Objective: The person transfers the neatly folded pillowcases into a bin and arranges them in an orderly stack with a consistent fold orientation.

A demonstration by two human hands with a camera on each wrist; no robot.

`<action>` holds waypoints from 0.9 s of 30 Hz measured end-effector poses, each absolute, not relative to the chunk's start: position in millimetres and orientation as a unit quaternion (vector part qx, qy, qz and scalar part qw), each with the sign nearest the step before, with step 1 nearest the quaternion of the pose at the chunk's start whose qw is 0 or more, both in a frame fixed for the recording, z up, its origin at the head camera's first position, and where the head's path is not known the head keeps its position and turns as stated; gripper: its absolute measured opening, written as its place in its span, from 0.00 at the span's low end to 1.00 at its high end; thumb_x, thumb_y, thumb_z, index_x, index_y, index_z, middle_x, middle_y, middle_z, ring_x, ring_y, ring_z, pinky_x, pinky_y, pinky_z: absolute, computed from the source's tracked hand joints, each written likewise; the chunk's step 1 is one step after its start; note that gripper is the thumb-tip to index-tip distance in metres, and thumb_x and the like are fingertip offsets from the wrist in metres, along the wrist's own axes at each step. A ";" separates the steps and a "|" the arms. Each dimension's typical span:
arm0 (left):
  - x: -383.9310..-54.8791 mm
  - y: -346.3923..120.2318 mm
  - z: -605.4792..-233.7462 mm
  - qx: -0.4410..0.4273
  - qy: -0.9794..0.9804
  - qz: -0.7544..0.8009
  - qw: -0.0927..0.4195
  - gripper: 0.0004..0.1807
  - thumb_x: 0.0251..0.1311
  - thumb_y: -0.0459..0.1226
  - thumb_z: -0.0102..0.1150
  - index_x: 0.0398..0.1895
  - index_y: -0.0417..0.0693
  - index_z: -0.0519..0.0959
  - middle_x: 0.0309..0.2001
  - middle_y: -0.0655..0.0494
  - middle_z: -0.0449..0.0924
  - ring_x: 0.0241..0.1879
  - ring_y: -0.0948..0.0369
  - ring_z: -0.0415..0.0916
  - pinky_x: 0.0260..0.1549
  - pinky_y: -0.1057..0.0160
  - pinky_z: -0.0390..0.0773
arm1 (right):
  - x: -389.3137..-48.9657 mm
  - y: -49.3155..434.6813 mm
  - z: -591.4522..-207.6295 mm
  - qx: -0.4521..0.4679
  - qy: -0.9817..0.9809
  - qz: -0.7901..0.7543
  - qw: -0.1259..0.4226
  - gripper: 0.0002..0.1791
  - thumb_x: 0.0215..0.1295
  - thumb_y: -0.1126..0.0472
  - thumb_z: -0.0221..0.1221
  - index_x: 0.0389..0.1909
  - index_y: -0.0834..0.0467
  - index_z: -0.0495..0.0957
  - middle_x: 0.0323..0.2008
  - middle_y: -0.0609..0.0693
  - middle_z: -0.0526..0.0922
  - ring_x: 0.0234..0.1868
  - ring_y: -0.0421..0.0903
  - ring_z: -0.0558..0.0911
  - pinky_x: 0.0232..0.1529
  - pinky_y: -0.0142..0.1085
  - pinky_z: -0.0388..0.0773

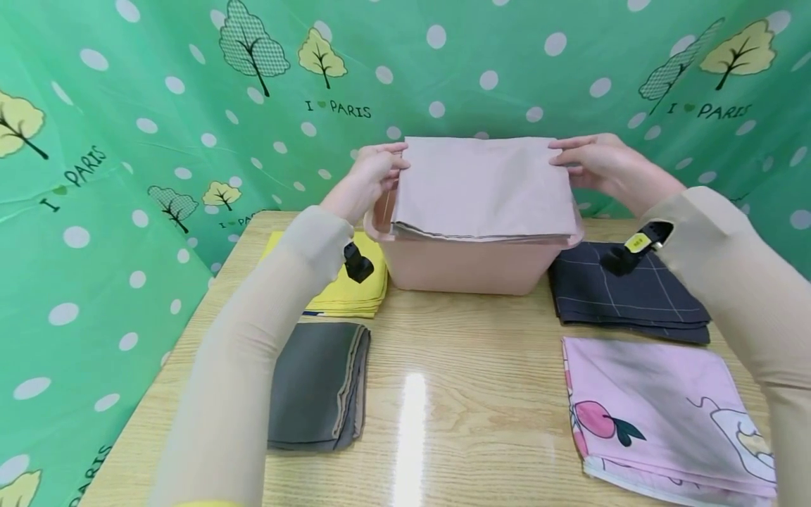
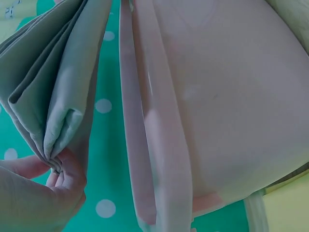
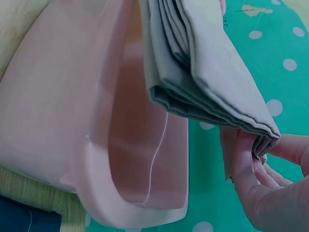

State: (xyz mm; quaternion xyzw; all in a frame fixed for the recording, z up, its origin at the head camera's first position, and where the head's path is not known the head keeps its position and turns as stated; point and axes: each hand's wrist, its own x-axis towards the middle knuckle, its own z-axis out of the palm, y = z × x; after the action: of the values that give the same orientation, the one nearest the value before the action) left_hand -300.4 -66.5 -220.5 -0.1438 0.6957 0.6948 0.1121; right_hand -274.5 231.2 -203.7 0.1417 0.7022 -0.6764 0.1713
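The pale grey cloth [image 1: 484, 186], folded into several layers, is held above the pink tub [image 1: 465, 267], which stands at the middle of the far edge of the desk [image 1: 469, 366]. Its long axis runs left to right, parallel to that edge, and its broad face tilts toward the near edge, with the layered side lowest, by the tub's front rim (whether the two touch, I cannot tell). The left hand [image 1: 374, 172] has its fingers [image 2: 72, 169] clamped on the left end of the cloth; the fingers [image 3: 246, 159] of the right hand [image 1: 598, 165] pinch the right end.

The cloth covers much of the tub's opening. From the right wrist, part of the pink inside shows, with a thin pale line running down it (what it is, I cannot tell).

A folded yellow cloth [image 1: 355, 282] lies just left of the tub, toward the far left corner, partly behind the left sleeve; a dark grey cloth [image 1: 317, 380] lies nearer along the left side. Toward the far right corner lies a dark blue cloth [image 1: 621, 296] with pale lines, and nearer, along the right edge, a pink printed cloth [image 1: 659, 394].
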 end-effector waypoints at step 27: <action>-327.9 -68.4 -235.4 -0.174 0.714 0.670 0.108 0.25 0.53 0.24 0.53 0.52 0.58 0.74 0.52 0.59 0.74 0.15 0.69 0.64 0.20 0.76 0.68 | -300.6 220.4 -219.6 0.159 0.788 -0.575 0.153 0.29 0.60 0.63 0.53 0.63 0.50 0.60 0.43 0.45 0.66 0.35 0.38 0.72 0.33 0.29 0.75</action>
State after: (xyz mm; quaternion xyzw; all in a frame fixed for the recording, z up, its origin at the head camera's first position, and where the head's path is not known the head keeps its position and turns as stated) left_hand -327.9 -68.4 -235.4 -0.1744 0.7135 0.6699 0.1083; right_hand -300.6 220.4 -219.6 0.1587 0.7880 -0.5749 0.1530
